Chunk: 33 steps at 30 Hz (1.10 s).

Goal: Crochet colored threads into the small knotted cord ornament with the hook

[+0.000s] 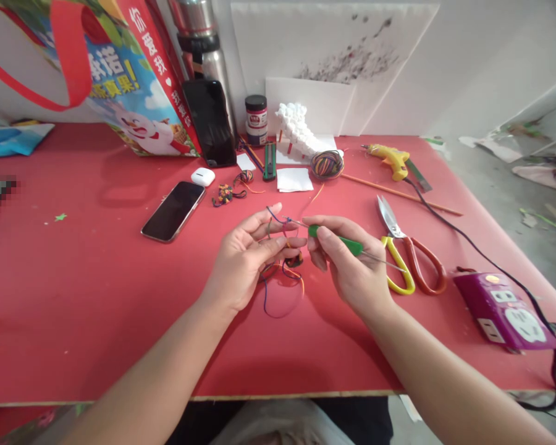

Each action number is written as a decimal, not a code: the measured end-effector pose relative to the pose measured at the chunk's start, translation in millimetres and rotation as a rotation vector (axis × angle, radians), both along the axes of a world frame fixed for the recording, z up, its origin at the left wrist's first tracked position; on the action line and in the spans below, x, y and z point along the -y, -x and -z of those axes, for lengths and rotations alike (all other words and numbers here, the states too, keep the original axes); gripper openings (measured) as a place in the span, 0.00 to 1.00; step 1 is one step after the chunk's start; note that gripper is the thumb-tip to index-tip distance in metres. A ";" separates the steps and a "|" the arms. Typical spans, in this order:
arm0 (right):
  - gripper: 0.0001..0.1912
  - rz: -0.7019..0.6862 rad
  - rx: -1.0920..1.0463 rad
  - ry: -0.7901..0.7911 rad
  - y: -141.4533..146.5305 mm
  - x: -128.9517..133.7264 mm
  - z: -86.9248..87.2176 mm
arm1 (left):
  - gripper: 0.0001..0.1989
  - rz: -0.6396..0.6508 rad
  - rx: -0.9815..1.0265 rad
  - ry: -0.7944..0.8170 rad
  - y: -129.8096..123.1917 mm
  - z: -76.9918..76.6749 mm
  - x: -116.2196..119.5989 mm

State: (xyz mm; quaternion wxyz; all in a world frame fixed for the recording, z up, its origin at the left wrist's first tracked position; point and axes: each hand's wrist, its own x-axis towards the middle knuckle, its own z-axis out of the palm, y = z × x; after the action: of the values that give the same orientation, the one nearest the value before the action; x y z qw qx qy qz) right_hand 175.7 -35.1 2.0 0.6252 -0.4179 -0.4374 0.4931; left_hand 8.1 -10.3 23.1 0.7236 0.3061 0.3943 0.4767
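Observation:
My left hand (pixel 249 254) is closed on multicoloured yarn (pixel 283 281), pinching it between the fingers. A strand of blue yarn runs over the raised index finger, and loose ends loop down below the hand. My right hand (pixel 352 259) grips a crochet hook by its green handle (pixel 345 240). The hook's thin metal shaft points left and meets the blue yarn near my left fingertips. Whether the tip has caught the strand is too small to tell. A small dark worked piece (pixel 293 259) hangs under the left fingers, partly hidden.
Scissors (pixel 398 247) lie right of my right hand, near a purple power strip (pixel 505 312) and a yellow glue gun (pixel 389 159). Two phones, an earbud case (pixel 202 177), a yarn ball (pixel 327 164) and a small crocheted piece (pixel 228 194) are beyond my hands. A gift bag (pixel 143 93) stands back left.

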 end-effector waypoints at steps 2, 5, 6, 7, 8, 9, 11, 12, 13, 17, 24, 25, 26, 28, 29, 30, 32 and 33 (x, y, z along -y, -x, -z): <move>0.08 0.002 0.001 0.013 -0.9 -0.4 0.7 | 0.26 -0.011 -0.018 -0.013 -0.5 1.0 -0.5; 0.08 -0.021 -0.020 0.024 -1.7 0.1 2.1 | 0.30 -0.005 -0.032 -0.018 -0.3 3.2 -1.9; 0.08 -0.035 -0.036 0.020 -1.6 0.4 2.3 | 0.32 0.001 -0.038 -0.015 0.1 4.0 -2.4; 0.08 -0.052 -0.053 0.015 -1.4 0.7 2.4 | 0.33 0.010 -0.048 -0.011 0.6 4.7 -2.8; 0.09 -0.073 -0.071 0.015 -1.0 0.8 2.3 | 0.35 0.020 -0.060 -0.008 1.0 5.2 -3.2; 0.09 -0.094 -0.088 0.022 -0.7 0.8 2.3 | 0.36 0.030 -0.074 -0.005 1.5 5.6 -3.5; 0.10 -0.141 -0.124 0.048 -0.8 0.0 2.4 | 0.37 0.043 -0.094 0.008 2.3 5.6 -3.9; 0.10 -0.166 -0.142 0.064 -1.3 -0.8 2.5 | 0.38 0.047 -0.097 0.019 2.7 5.3 -4.1; 0.10 -0.189 -0.160 0.077 -2.3 -1.8 2.6 | 0.39 0.051 -0.095 0.033 3.0 4.7 -4.3; 0.10 -0.309 -0.158 0.113 -9.7 -6.4 2.4 | 0.42 0.084 -0.084 0.075 5.7 1.7 -5.6; 0.14 -0.404 -0.059 0.168 -22.5 -10.6 1.7 | 0.44 0.178 -0.091 0.109 12.0 -0.7 -8.4; 0.14 -0.397 -0.056 0.161 -23.5 -11.1 2.3 | 0.44 0.183 -0.090 0.121 12.3 -1.1 -8.7; 0.13 -0.392 -0.055 0.154 -24.2 -11.6 3.1 | 0.45 0.188 -0.089 0.131 12.5 -1.7 -8.8; 0.13 -0.389 -0.044 0.140 -25.4 -12.7 4.4 | 0.46 0.200 -0.087 0.146 12.7 -2.8 -8.6; 0.13 -0.393 -0.032 0.135 -25.8 -13.2 4.8 | 0.46 0.204 -0.087 0.153 12.7 -3.3 -8.3; 0.13 -0.401 -0.018 0.127 -26.1 -13.7 4.9 | 0.46 0.206 -0.087 0.159 12.7 -3.7 -7.9; 0.13 -0.412 0.008 0.107 -26.6 -14.5 4.3 | 0.44 0.210 -0.087 0.173 12.7 -4.2 -7.1; 0.12 -0.415 0.018 0.095 -26.7 -14.8 3.8 | 0.43 0.210 -0.087 0.179 12.6 -4.3 -6.7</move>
State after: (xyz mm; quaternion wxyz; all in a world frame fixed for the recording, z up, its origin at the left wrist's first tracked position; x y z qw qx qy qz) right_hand 202.4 -20.3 -1.7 0.4859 -0.3524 -0.4959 0.6275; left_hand -4.5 -3.6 27.4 0.7761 0.3004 0.4320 0.3476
